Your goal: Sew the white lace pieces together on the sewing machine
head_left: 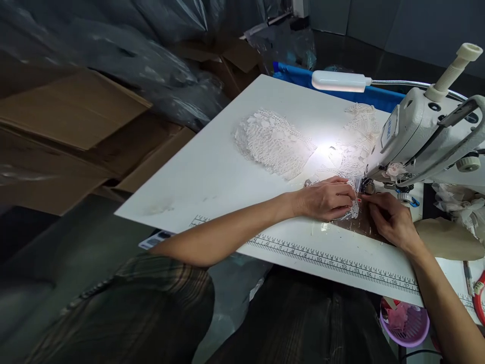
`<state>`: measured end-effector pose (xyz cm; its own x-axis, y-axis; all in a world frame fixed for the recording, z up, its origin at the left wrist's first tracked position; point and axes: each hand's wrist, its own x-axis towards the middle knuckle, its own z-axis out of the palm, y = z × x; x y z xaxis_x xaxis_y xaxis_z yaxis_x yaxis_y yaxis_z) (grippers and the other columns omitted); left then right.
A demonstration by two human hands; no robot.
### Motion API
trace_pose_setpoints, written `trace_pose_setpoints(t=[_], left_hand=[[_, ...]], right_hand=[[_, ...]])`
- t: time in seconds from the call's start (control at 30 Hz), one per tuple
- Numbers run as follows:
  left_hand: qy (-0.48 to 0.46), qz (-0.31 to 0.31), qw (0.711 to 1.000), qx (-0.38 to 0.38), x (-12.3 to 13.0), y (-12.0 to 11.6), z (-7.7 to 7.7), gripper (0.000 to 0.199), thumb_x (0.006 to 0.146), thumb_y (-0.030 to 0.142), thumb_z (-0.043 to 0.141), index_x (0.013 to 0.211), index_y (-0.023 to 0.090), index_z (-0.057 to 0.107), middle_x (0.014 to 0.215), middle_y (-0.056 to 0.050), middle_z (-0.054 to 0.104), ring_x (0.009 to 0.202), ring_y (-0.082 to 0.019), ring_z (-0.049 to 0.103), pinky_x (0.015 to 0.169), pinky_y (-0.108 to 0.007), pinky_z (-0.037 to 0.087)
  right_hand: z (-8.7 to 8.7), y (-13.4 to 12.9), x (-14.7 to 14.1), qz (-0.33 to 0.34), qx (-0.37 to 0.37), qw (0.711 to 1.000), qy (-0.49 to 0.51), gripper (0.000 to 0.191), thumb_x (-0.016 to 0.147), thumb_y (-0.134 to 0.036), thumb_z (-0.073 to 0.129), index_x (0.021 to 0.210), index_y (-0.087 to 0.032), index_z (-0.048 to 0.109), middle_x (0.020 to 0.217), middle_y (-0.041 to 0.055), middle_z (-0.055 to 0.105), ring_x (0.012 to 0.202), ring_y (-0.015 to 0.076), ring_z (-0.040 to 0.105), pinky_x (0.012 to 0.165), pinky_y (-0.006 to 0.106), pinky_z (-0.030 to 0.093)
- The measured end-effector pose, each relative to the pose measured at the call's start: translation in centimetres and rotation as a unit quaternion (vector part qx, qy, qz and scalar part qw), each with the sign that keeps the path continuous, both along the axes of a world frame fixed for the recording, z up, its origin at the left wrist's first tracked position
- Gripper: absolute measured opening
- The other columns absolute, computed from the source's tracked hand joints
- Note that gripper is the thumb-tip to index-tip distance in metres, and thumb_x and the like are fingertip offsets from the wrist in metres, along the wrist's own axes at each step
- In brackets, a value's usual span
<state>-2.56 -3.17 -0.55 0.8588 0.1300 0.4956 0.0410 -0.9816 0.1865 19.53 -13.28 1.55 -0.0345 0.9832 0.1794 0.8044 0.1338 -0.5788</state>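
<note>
White lace fabric (350, 210) lies under the needle area of a white sewing machine (401, 131), at the right of the table. My left hand (326, 199) rests on this lace with its fingers curled and pressed together, gripping it just left of the presser foot (364, 186). On the other side, my right hand (392, 217) is closed, its fingertips meeting near the lace's edge by the foot. A small red spot shows between the hands; what the right fingertips hold is hidden. More lace spreads behind, and a bunched lace piece (275, 144) lies farther left.
A white lamp (339, 81) lights the white table (178, 187), which has a printed ruler along its front edge. Cardboard boxes (71, 106) stand at left. A purple basket (411, 331) hangs below the table; red-handled scissors (479, 298) lie at far right.
</note>
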Motion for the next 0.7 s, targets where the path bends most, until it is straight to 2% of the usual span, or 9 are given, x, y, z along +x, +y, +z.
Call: trace_pose_setpoints(t=[0.1, 0.27, 0.37, 0.5, 0.7], left_hand=[[0.002, -0.01, 1.0, 0.006, -0.2, 0.0, 0.4, 0.013, 0.096, 0.023, 0.055, 0.1, 0.019, 0.067, 0.106, -0.005, 0.073, 0.096, -0.015, 0.067, 0.111, -0.042, 0.041], [0.023, -0.026, 0.999, 0.02, -0.3, 0.2, 1.4, 0.015, 0.096, 0.027, 0.054, 0.102, 0.02, 0.066, 0.102, -0.004, 0.073, 0.091, -0.016, 0.066, 0.098, -0.038, 0.043], [0.05, -0.032, 0.998, 0.008, -0.2, 0.3, 1.6, 0.013, 0.094, 0.026, 0.055, 0.099, 0.021, 0.067, 0.101, -0.003, 0.074, 0.087, -0.016, 0.065, 0.088, -0.034, 0.043], [0.039, -0.019, 0.999, 0.003, 0.1, 0.2, 1.4, 0.015, 0.096, 0.023, 0.055, 0.091, 0.02, 0.068, 0.096, -0.001, 0.074, 0.079, -0.013, 0.064, 0.079, -0.031, 0.042], [-0.034, -0.02, 0.999, -0.015, 0.2, 0.0, 1.0, 0.023, 0.101, 0.022, 0.051, 0.09, 0.019, 0.071, 0.093, -0.002, 0.076, 0.083, -0.011, 0.069, 0.089, -0.031, 0.048]], right_hand=[[-0.3, -0.3, -0.4, 0.069, 0.05, 0.992, -0.089, 0.034, 0.092, -0.03, 0.05, 0.117, -0.029, 0.074, 0.104, 0.0065, 0.073, 0.077, 0.018, 0.067, 0.062, 0.029, 0.051], [-0.5, -0.5, -0.6, 0.082, 0.084, 0.978, -0.171, 0.034, 0.094, -0.029, 0.052, 0.12, -0.03, 0.074, 0.104, 0.0086, 0.072, 0.077, 0.0194, 0.066, 0.055, 0.028, 0.048], [-0.8, -0.6, -0.7, 0.074, 0.089, 0.98, -0.163, 0.034, 0.093, -0.028, 0.052, 0.119, -0.028, 0.074, 0.104, 0.009, 0.072, 0.082, 0.0207, 0.067, 0.058, 0.029, 0.051], [-1.0, -0.5, -0.7, 0.04, 0.076, 0.989, -0.122, 0.035, 0.093, -0.025, 0.051, 0.12, -0.029, 0.073, 0.107, 0.0068, 0.073, 0.084, 0.02, 0.069, 0.065, 0.03, 0.055], [-1.4, -0.2, -0.5, -0.008, 0.05, 0.995, -0.085, 0.036, 0.091, -0.027, 0.05, 0.116, -0.032, 0.075, 0.103, 0.0043, 0.075, 0.082, 0.0211, 0.07, 0.067, 0.034, 0.057]])
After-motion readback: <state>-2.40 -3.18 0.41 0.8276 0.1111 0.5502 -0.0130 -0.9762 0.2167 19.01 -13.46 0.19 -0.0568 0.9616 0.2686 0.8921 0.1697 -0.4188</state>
